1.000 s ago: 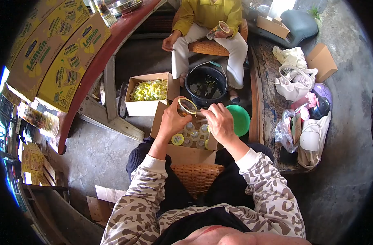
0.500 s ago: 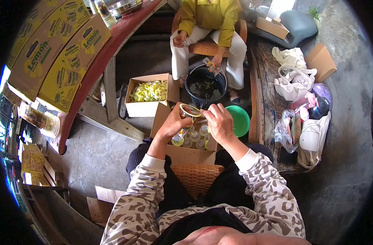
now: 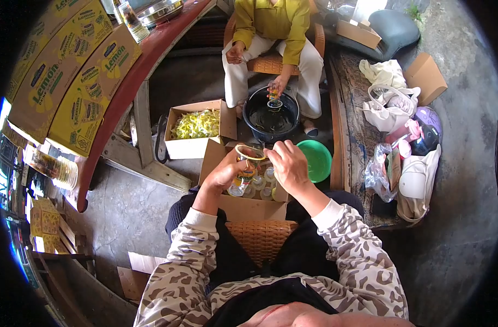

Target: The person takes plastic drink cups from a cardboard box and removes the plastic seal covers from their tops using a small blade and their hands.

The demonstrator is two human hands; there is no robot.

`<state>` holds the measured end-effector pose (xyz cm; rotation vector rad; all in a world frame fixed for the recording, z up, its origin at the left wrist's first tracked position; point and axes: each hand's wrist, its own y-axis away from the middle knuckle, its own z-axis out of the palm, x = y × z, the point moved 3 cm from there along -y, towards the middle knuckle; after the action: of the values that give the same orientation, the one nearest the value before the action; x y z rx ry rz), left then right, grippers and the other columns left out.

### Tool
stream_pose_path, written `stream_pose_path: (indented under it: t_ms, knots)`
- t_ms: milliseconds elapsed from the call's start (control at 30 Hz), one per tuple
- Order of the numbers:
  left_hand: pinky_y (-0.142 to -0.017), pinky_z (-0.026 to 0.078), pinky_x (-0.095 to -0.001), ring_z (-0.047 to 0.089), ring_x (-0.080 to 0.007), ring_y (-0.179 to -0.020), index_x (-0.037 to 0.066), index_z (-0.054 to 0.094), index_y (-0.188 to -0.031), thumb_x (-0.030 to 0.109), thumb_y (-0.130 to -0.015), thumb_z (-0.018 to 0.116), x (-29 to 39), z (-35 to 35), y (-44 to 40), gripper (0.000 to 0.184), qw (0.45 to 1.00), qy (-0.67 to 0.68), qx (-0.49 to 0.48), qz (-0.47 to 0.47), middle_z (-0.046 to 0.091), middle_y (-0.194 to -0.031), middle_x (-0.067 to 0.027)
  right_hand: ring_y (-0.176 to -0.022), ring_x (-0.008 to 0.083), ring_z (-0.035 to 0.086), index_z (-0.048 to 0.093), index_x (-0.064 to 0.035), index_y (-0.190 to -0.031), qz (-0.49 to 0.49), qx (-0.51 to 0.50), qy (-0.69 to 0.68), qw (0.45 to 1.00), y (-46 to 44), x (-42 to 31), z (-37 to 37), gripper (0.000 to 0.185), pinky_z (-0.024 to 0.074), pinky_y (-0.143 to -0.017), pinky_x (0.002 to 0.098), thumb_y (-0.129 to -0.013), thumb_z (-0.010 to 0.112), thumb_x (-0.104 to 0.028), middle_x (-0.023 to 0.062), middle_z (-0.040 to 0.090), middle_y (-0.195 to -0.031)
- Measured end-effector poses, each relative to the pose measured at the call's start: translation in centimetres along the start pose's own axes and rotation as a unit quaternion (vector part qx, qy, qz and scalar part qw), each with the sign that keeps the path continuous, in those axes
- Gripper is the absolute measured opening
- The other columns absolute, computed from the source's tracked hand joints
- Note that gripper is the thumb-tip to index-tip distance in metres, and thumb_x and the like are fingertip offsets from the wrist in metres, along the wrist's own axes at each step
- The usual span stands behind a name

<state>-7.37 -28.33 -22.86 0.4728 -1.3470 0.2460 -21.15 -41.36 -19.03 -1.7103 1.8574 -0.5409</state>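
My left hand (image 3: 222, 174) is wrapped round a clear plastic cup (image 3: 242, 180) with a printed label and a pale yellow rim. The cup is tilted, its mouth facing up toward me. At the right side of that rim, the fingers of my right hand (image 3: 290, 166) are pinched together; any small piece between them is hidden. Below my hands an open cardboard box (image 3: 251, 207) holds several clear cups (image 3: 258, 182), some with yellow rims.
Opposite me, a seated person (image 3: 273, 27) holds a printed cup (image 3: 273, 94) over a dark bucket (image 3: 249, 111). A carton of yellow scraps (image 3: 186, 148) stands left of the bucket, a green basin (image 3: 317, 161) right of it. Lemon cartons (image 3: 91, 101) line the left table; bags (image 3: 388, 117) lie at right.
The cup in my left hand now shows more of its side and label below the rim. My right hand stays at the rim. The other person's cup has turned more upright over the bucket.
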Motion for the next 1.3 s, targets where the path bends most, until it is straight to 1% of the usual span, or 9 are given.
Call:
stream_pose_path:
  t_ms: [100,200,267,433,567,767,867,1067,1300]
  knots:
    - [-0.093,0.049,-0.0338,0.061,-0.0209,-0.106,-0.001,0.048,-0.121,0.011,-0.077,0.066,0.2,0.3,0.2,0.049,0.999,0.033,-0.033,0.005,0.061,-0.111,-0.0116,-0.084,0.0221,0.057,0.069,-0.0087,-0.090,0.014,0.006,-0.037,0.999,-0.1,0.1,0.3,0.016,0.0496,-0.069,0.0363,-0.075,0.069,-0.004,0.0029,0.054,-0.086]
    - [-0.095,0.049,-0.0336,0.061,-0.0203,-0.107,0.000,0.050,-0.122,0.009,-0.075,0.072,0.5,0.4,0.0,0.053,0.998,-0.023,-0.031,0.047,0.061,-0.113,-0.0105,-0.079,0.0236,0.063,0.069,-0.0055,-0.091,0.196,0.022,-0.199,0.960,0.4,1.4,1.1,0.015,0.0514,-0.066,0.0369,-0.079,0.071,0.003,0.0062,0.059,-0.084]
    - [-0.096,0.048,-0.0331,0.060,-0.0189,-0.107,0.001,0.051,-0.122,0.006,-0.073,0.076,1.2,0.8,0.3,0.055,0.998,-0.039,-0.010,0.056,0.062,-0.113,-0.0089,-0.073,0.0212,0.064,0.069,-0.0035,-0.092,0.240,0.035,-0.320,0.916,1.0,2.8,2.3,0.012,0.0502,-0.063,0.0328,-0.082,0.072,0.002,0.0073,0.062,-0.083]
    - [-0.098,0.048,-0.0323,0.060,-0.0166,-0.105,0.002,0.053,-0.122,0.003,-0.073,0.079,1.2,0.2,-0.2,0.055,0.992,-0.056,0.017,0.113,0.063,-0.112,-0.0065,-0.071,0.0122,0.060,0.069,0.0000,-0.094,0.303,-0.002,-0.399,0.865,1.5,4.1,2.7,0.010,0.0492,-0.065,0.0279,-0.085,0.072,0.002,0.0059,0.065,-0.087]
    - [-0.099,0.047,-0.0323,0.061,-0.0163,-0.108,0.002,0.054,-0.123,0.003,-0.072,0.081,1.0,-0.5,-0.4,0.058,0.977,-0.156,0.061,0.132,0.063,-0.115,-0.0070,-0.078,0.0078,0.056,0.062,-0.0043,-0.112,0.361,-0.011,-0.503,0.785,1.1,4.0,1.8,0.026,0.0473,-0.069,0.0246,-0.088,0.070,0.003,0.0000,0.062,-0.086]
    - [-0.099,0.048,-0.0334,0.062,-0.0186,-0.110,0.003,0.053,-0.121,0.003,-0.070,0.077,1.3,-0.1,-0.2,0.057,0.971,-0.175,0.065,0.148,0.064,-0.115,-0.0087,-0.079,0.0075,0.056,0.069,-0.0046,-0.107,0.303,-0.052,-0.468,0.829,1.5,4.2,2.2,0.019,0.0454,-0.069,0.0238,-0.089,0.069,0.003,0.0014,0.062,-0.093]
    - [-0.099,0.048,-0.0339,0.063,-0.0195,-0.110,0.004,0.055,-0.120,0.003,-0.069,0.078,2.0,0.4,0.1,0.056,0.965,-0.202,0.076,0.149,0.066,-0.113,-0.0094,-0.077,0.0084,0.057,0.073,-0.0052,-0.103,0.301,-0.048,-0.502,0.809,1.6,4.2,2.6,0.016,0.0466,-0.069,0.0250,-0.089,0.069,0.001,0.0029,0.062,-0.096]
    - [-0.093,0.051,-0.0345,0.067,-0.0237,-0.104,0.004,0.056,-0.116,0.005,-0.069,0.080,2.5,1.0,0.4,0.053,0.946,-0.265,0.099,0.158,0.069,-0.109,-0.0117,-0.075,0.0138,0.062,0.073,-0.0038,-0.098,0.283,-0.118,-0.422,0.853,1.3,3.7,2.4,0.010,0.0502,-0.069,0.0292,-0.089,0.072,-0.006,0.0068,0.063,-0.093]
    - [-0.091,0.052,-0.0345,0.068,-0.0226,-0.101,0.004,0.056,-0.115,0.009,-0.069,0.081,2.1,1.0,0.2,0.053,0.940,-0.282,0.095,0.169,0.069,-0.107,-0.0111,-0.074,0.0199,0.064,0.070,-0.0019,-0.089,0.267,-0.113,-0.383,0.877,0.9,3.3,1.5,0.010,0.0509,-0.068,0.0327,-0.087,0.073,-0.011,0.0087,0.063,-0.088]
